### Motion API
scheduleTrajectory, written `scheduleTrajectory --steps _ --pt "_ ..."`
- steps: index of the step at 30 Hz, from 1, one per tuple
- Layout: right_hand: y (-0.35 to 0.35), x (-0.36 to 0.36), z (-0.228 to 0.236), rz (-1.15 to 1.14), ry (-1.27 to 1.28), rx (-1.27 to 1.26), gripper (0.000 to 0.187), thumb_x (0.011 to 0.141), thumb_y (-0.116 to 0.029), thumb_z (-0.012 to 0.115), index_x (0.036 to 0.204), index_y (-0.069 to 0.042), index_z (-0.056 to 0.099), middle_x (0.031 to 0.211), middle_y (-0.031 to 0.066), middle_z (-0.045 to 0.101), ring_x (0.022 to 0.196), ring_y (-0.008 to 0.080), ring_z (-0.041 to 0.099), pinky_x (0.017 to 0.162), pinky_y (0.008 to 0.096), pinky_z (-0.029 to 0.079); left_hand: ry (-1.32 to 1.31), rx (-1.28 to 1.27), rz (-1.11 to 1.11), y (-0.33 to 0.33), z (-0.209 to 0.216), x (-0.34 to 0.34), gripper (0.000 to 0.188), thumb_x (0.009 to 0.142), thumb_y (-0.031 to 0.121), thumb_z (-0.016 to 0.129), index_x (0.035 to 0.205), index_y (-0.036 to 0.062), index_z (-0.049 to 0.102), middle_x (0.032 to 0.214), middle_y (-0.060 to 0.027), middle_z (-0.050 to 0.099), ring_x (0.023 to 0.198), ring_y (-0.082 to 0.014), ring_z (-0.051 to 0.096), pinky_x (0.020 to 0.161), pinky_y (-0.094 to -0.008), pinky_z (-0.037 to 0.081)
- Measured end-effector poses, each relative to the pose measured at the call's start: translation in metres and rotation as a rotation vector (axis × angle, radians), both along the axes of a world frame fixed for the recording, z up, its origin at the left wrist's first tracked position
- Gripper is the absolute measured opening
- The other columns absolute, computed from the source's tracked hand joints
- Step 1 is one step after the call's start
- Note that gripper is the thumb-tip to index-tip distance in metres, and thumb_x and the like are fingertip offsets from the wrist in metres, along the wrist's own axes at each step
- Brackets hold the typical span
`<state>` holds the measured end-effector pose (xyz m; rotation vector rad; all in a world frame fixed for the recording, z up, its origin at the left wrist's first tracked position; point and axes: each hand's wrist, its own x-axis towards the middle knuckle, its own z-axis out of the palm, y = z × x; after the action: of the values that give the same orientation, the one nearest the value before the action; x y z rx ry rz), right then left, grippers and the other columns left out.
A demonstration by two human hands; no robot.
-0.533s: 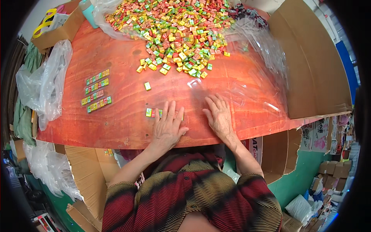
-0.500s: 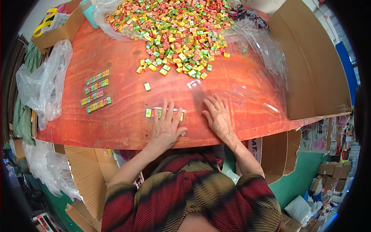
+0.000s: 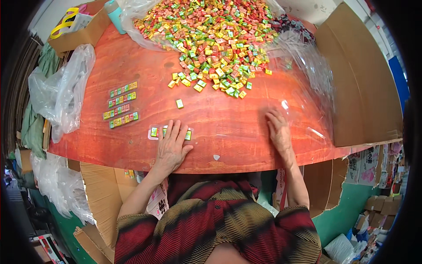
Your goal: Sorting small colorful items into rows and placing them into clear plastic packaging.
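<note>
My left hand [image 3: 170,147] lies flat, fingers stretched out, on a clear plastic tray holding a row of small coloured boxes [image 3: 154,132]; its fingers cover the middle of the row. Off to the right, my right hand [image 3: 280,132] is low over the table with its fingers apart and slightly blurred. Its fingertips are beside a shiny bit of clear plastic [image 3: 285,104]; whether they touch it I cannot tell. One loose yellow-green box [image 3: 179,104] lies beyond my left hand. Several filled trays [image 3: 124,119] are lined up at the left.
A big heap of small red, yellow and green boxes [image 3: 220,44] spills from a clear bag at the back. Clear plastic pieces [image 3: 314,88] cover the right side, beside a tall cardboard panel [image 3: 365,83]. A plastic bag [image 3: 66,88] hangs over the left edge.
My left hand and the filled tray under it have slid left. My right hand has moved right, away from it, and the clear plastic piece near its fingers has left its former spot.
</note>
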<state>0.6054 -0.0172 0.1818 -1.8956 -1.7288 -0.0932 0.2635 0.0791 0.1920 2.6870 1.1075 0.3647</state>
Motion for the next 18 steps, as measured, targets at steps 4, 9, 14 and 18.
scheduleTrajectory --steps 4,9,14,18 --pt "0.005 0.007 0.013 -0.186 -0.216 -0.023 0.022 0.075 -0.002 0.057 0.097 -0.004 0.061 0.105 0.0118 0.056 0.105 0.0288 0.049 0.087 0.0383 0.038 -0.009 0.016 0.018 0.007 -0.003 -0.003 0.054 0.08 0.032 0.056 0.125 0.006 0.042 0.132 -0.0184 0.036 0.126 -0.0361 0.028 0.1 -0.0538 0.021" --pt "0.06 -0.063 0.037 0.102 0.087 0.061 0.018 0.071 -0.003 0.056 0.089 -0.003 0.06 0.083 0.0147 0.06 0.08 0.0319 0.057 0.068 0.0385 0.047 -0.057 0.022 0.021 0.011 0.0 -0.006 0.047 0.082 0.027 0.054 0.122 0.0051 0.045 0.131 -0.0187 0.038 0.125 -0.0365 0.03 0.1 -0.0535 0.022" --pt "0.139 -0.121 0.038 0.362 0.063 -0.137 0.033 0.075 -0.007 0.055 0.108 -0.007 0.055 0.117 0.0118 0.051 0.103 0.0289 0.051 0.085 0.0354 0.045 -0.006 0.061 0.122 0.011 -0.001 -0.009 0.047 0.082 0.029 0.054 0.122 0.0042 0.045 0.13 -0.0197 0.038 0.125 -0.0366 0.03 0.1 -0.0531 0.021" --pt "0.188 -0.147 0.009 0.356 -0.13 -0.014 0.032 0.079 -0.009 0.047 0.11 -0.007 0.054 0.118 0.0108 0.049 0.107 0.0275 0.046 0.087 0.0386 0.04 -0.103 0.183 0.206 0.025 0.002 0.006 0.046 0.081 0.026 0.055 0.119 0.0028 0.046 0.123 -0.0198 0.043 0.118 -0.0365 0.036 0.095 -0.0511 0.029"
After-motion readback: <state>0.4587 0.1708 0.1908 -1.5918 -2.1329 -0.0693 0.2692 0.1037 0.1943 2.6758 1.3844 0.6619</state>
